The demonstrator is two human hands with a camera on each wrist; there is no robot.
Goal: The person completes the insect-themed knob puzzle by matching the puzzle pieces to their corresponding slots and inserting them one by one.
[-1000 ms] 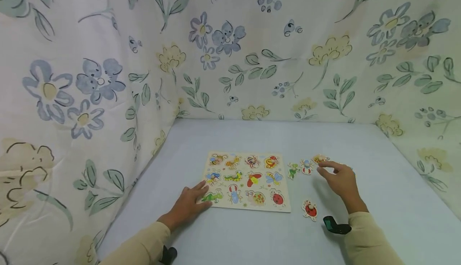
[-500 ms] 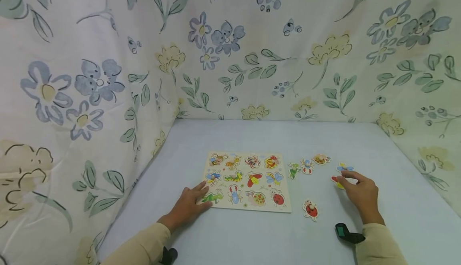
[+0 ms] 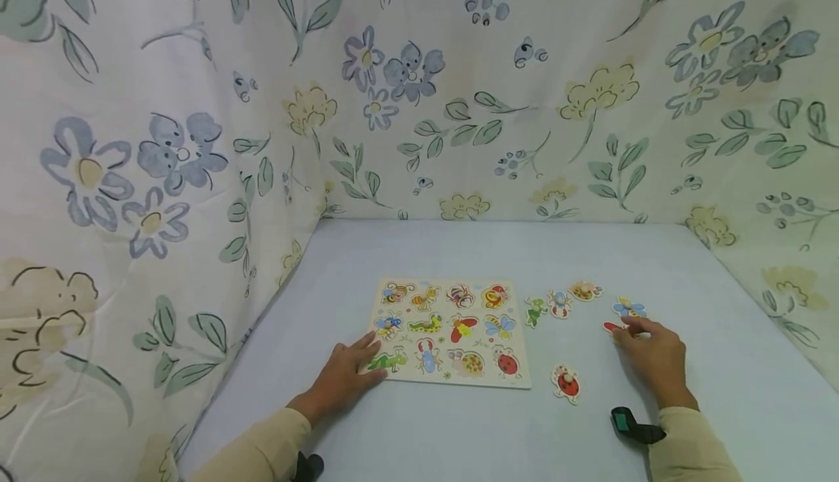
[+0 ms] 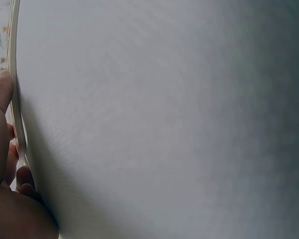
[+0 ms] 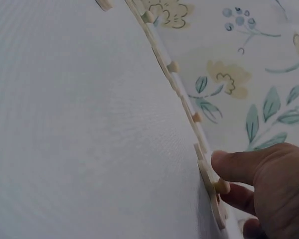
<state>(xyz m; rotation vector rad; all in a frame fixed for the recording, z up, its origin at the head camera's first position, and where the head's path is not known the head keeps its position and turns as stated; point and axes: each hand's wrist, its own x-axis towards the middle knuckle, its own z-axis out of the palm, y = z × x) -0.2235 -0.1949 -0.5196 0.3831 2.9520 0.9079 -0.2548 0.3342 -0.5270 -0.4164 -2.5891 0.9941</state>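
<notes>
My left hand [image 3: 344, 373] rests at the lower left corner of a wooden puzzle board [image 3: 452, 378] printed with colourful insects. In the left wrist view its thumb [image 4: 1, 92] lies along the board's edge [image 4: 14, 55]. My right hand [image 3: 655, 358] is at the right, thumb and finger pinching the round knob [image 5: 221, 187] of a red-winged puzzle piece [image 3: 611, 327]. That piece is mostly hidden by the fingers in the head view. Just beyond it lies a blue-winged insect piece [image 3: 628, 306]. A ladybug piece [image 3: 566, 384] lies nearer, between board and right hand.
Right of the board's upper corner stand a green insect piece [image 3: 535, 312], a blue and red beetle piece [image 3: 560, 304] and a snail-like piece [image 3: 585, 291]. A pale cloth covers the table [image 3: 452, 431]. Floral curtains [image 3: 419, 162] hang behind and at both sides.
My right hand has moved right and nearer, from the snail-like piece to the red-winged piece, and its fingers have closed on the knob. My left hand has stayed at the board's corner.
</notes>
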